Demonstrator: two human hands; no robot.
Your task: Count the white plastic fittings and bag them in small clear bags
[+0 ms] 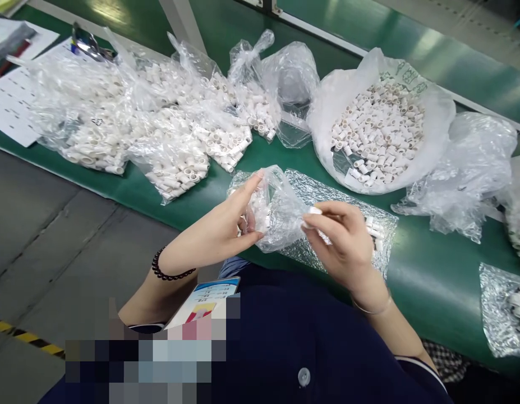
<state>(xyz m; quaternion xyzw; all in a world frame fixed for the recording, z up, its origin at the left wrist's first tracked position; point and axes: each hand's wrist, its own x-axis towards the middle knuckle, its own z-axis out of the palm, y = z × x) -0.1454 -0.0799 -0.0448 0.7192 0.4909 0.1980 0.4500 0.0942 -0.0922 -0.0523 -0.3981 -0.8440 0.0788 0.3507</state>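
My left hand (243, 216) is closed round the side of a clear plastic bag (285, 216), with some white pieces showing inside near the fingers. At the bag's mouth, my right hand (337, 230) pinches a short white tube piece (313, 212) between thumb and fingers. Under both hands lies a sheet of crinkled silvery film (314, 188). Several more white tube pieces (375, 230) rest on that film, just right of my right hand and partly hidden by it.
A large open bag (325, 163) full of white tube pieces stands behind my right hand. Filled clear bags (171, 168) crowd the green table (419, 269) at the left. Crumpled plastic (474, 163) lies right, and another silvery sheet (493, 314) with pieces sits at the far right.
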